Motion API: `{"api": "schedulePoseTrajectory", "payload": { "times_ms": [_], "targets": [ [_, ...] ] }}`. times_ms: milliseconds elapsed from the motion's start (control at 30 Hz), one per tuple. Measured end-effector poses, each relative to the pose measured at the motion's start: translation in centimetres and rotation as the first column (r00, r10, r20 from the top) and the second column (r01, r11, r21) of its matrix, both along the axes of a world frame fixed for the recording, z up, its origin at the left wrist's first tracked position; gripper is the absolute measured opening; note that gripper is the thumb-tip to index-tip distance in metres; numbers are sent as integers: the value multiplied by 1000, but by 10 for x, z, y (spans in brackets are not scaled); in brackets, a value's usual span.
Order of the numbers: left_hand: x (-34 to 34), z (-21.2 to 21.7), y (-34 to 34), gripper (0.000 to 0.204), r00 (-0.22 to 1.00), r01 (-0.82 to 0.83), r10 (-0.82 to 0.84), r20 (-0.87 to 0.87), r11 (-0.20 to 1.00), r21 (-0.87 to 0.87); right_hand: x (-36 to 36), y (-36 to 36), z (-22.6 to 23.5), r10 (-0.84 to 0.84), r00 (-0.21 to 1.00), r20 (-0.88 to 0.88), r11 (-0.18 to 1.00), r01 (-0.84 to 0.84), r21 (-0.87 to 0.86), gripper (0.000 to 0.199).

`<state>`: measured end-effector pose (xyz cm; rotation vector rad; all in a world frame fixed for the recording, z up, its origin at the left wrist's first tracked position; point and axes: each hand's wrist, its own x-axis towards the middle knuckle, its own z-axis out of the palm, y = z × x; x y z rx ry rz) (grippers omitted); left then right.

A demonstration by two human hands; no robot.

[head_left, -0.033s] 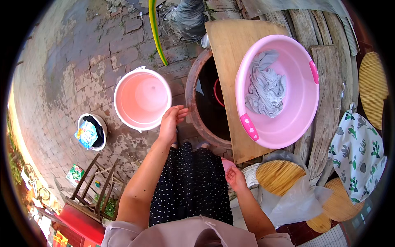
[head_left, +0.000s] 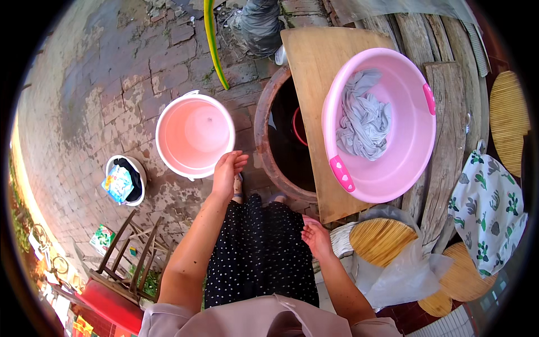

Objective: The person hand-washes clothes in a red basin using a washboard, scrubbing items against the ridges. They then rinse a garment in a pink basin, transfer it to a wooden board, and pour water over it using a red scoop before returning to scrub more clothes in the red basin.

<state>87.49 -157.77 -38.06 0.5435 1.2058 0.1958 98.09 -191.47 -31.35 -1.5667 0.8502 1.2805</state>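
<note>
My left hand (head_left: 227, 173) hangs at the near right rim of a pink bucket (head_left: 193, 135), its fingers loosely stretched to the right with nothing in them. The bucket stands on the brick ground and shows no contents. In front of my dark dotted clothing is my right hand (head_left: 317, 240), empty, with fingers slightly bent apart. A large pink basin (head_left: 412, 135) rests on a wooden board (head_left: 309, 73), holding wrung grey cloth (head_left: 365, 121). The board partly covers a round brown vat (head_left: 263, 129) with a dark interior, where a red rim (head_left: 297, 126) shows.
A small white bucket (head_left: 143, 174) with dark cloth and a blue packet stands at left. Below it are wooden chair slats (head_left: 118, 241) and a red seat (head_left: 109, 306). A yellow-green hose (head_left: 213, 48) hangs ahead. Round woven lids (head_left: 382, 241) and a cactus-print cloth (head_left: 485, 210) lie right.
My left hand has shifted slightly left and toward me. My right hand has moved a little to the left. The bucket and basin stay about where they were.
</note>
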Motion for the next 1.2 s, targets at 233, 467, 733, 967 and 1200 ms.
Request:
{"api": "schedulePoseTrajectory", "payload": {
  "times_ms": [233,467,733,967,1200],
  "targets": [
    [-88,-14,-12,26,974,61,-82,-211,993,-102,77,227,-123,-256,934,250,960,215,179,47],
    [-62,-15,-10,20,981,67,-49,-188,993,93,105,238,-216,-724,666,180,687,719,106,28],
    [102,-2,8,45,821,454,-401,-406,27,891,88,155,-202,-504,862,-50,842,478,-248,25],
    [151,-11,20,33,423,711,-678,-601,-162,684,79,148,-208,-623,777,-84,779,608,-153,32],
    [124,20,-39,32,365,834,-541,-758,-172,524,67,182,-127,-571,766,-296,590,633,501,53]
  ]
}}
